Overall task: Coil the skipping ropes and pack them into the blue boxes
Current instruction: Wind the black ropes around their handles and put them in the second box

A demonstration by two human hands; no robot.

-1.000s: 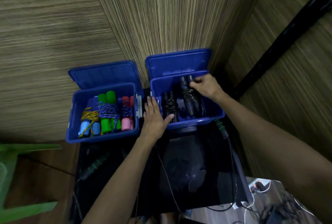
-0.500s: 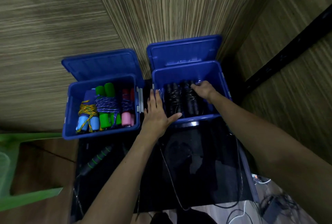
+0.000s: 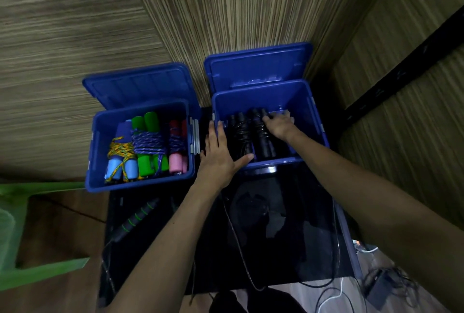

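Head view: two blue boxes side by side on a dark table (image 3: 276,250), lids tipped back against a wood-grain wall (image 3: 226,11)

In the left box (image 3: 100,141), coiled skipping ropes packed upright in a row: light blue handles (image 3: 123,168) wound with yellow cord, green handles (image 3: 148,141) and pink handles (image 3: 175,159) wound with purple cord

In the right box (image 3: 301,101), two bundles of black ropes (image 3: 242,134) lying side by side along the left half, dark and hard to tell apart

Left hand (image 3: 219,159) laid flat over the right box's near-left corner, fingers straight along the left wall, thumb spread across the near rim, gripping nothing

Right hand (image 3: 280,125) down inside the right box, resting on the far end of the right-hand black bundle, fingers loosely bent over the handle tips; could not tell whether pinching or merely pressing

Bare blue floor showed to the right of that hand, up to the right wall

Narrow gap between the two boxes, left hand's fingers partly over it

On the table near the left box, a loose black handle with green bands (image 3: 136,219), a thin cord (image 3: 238,250) trailing toward the near edge

Green plastic chair (image 3: 37,270) at far left, well apart
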